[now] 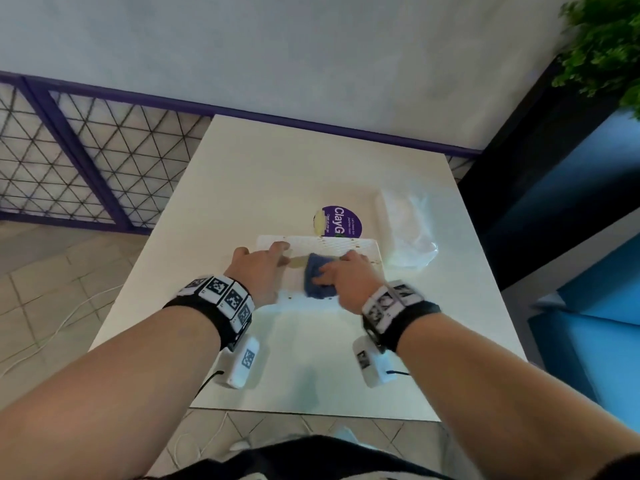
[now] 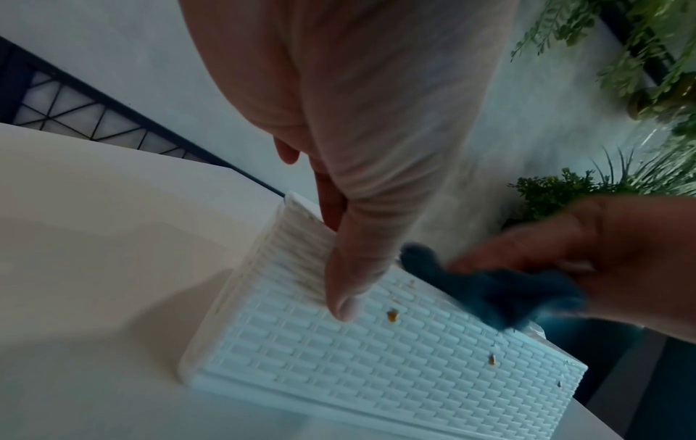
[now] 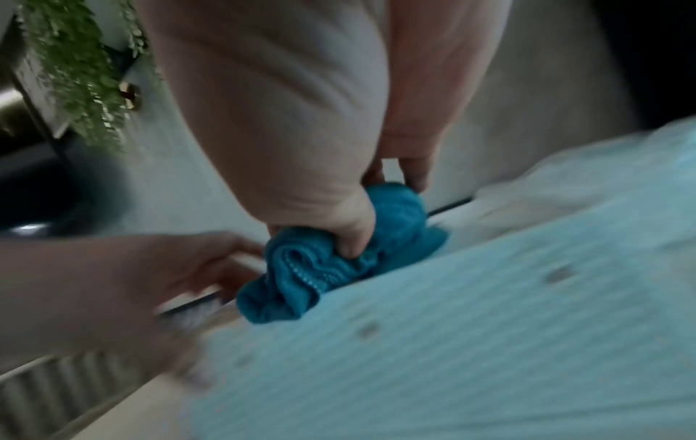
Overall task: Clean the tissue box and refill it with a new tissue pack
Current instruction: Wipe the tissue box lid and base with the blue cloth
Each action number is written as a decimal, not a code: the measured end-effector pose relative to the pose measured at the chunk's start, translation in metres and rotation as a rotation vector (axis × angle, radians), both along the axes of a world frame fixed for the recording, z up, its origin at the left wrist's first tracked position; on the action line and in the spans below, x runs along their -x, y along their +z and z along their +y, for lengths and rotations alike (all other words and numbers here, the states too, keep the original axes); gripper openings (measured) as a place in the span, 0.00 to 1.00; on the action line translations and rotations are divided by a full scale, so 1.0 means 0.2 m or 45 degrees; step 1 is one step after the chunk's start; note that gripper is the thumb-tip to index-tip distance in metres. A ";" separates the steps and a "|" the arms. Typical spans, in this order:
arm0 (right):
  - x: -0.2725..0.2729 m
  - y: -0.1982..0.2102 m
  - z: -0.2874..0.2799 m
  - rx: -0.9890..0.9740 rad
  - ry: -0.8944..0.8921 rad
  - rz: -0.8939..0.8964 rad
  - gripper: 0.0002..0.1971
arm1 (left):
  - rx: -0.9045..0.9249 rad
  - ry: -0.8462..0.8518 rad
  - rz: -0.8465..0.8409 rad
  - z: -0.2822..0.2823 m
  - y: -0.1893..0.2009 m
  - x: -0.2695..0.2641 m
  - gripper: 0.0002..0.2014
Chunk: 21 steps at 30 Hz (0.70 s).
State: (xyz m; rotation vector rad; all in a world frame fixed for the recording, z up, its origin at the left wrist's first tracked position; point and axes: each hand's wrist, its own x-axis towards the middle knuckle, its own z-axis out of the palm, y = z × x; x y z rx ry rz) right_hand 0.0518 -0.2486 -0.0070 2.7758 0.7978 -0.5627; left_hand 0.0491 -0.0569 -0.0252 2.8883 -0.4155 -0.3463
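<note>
A white tissue box [image 1: 346,245] with a woven pattern lies on the white table [image 1: 277,174]. Brown crumbs [image 2: 392,315] dot the side of the tissue box [image 2: 339,372]. My left hand [image 1: 263,258] grips its left end; in the left wrist view this hand [image 2: 350,253] has the thumb on the near face and the fingers over the top edge. My right hand [image 1: 346,271] grips a bunched blue cloth [image 1: 317,277] and presses it on the box's top edge. The cloth [image 3: 301,277] is crumpled under the right hand [image 3: 361,214]. A clear-wrapped tissue pack [image 1: 405,233] lies to the right.
A round purple sticker [image 1: 343,220] sits just behind the box. A blue seat [image 1: 588,237] stands right of the table and a green plant [image 1: 602,46] hangs above it. A mesh railing [image 1: 86,150] runs at the left. A white cable [image 1: 52,327] lies on the floor.
</note>
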 end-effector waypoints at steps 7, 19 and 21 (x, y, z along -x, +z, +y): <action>0.06 -0.02 0.09 0.032 0.050 -0.094 0.30 | -0.115 -0.041 -0.107 0.03 -0.05 -0.03 0.35; 0.09 -0.04 0.11 0.142 -0.041 -0.035 0.28 | -0.365 -0.199 -0.150 -0.07 0.03 0.00 0.20; 0.11 -0.03 0.13 0.149 -0.005 -0.091 0.28 | -0.413 -0.197 -0.178 -0.09 0.03 0.02 0.17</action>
